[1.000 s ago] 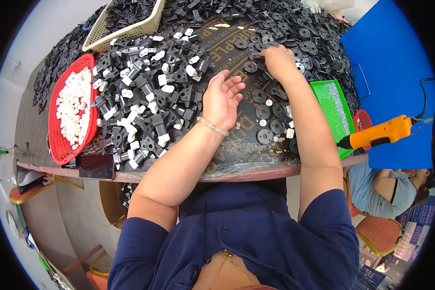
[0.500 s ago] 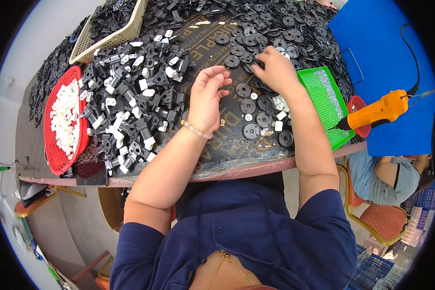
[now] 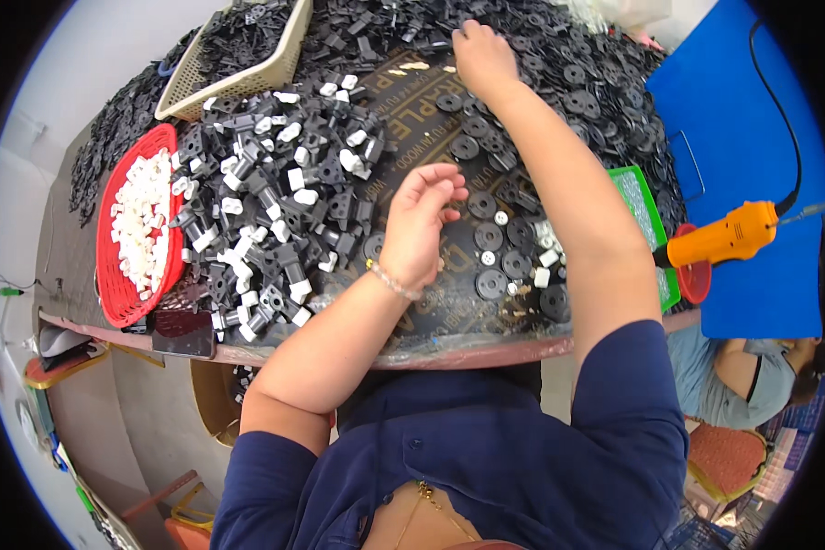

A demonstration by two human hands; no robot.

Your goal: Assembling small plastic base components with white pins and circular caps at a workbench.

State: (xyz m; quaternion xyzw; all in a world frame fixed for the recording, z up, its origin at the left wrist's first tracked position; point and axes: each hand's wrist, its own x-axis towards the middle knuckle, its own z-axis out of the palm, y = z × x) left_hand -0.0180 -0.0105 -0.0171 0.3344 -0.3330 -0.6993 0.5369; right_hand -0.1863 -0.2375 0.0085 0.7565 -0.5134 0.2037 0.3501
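My left hand (image 3: 425, 220) hovers over the middle of the table, palm turned inward, its fingers loosely curled and apart with nothing visible in them. Far off, my right hand (image 3: 484, 60) reaches into the heap of small black plastic parts (image 3: 390, 38); its fingers bend downward and the tips are hidden. Black round discs (image 3: 464, 147) lie below that hand. Closer to me are more discs (image 3: 491, 283), with small white round pieces (image 3: 488, 258) and white blocks (image 3: 543, 276) among them. To the left of my left hand spreads a pile of black assemblies with white caps (image 3: 275, 197).
A red basket (image 3: 109, 266) of white pieces (image 3: 145, 215) stands left, behind it a beige basket (image 3: 289, 69) of black parts. At right are a green tray (image 3: 672, 291), a red bowl (image 3: 696, 278), an orange power screwdriver (image 3: 726, 236) and a blue panel (image 3: 733, 128). Another person (image 3: 738, 380) sits beyond.
My right hand has moved from the near discs farther away, to the heap at the back. My left hand keeps its loose curl. The whole view has shifted slightly.
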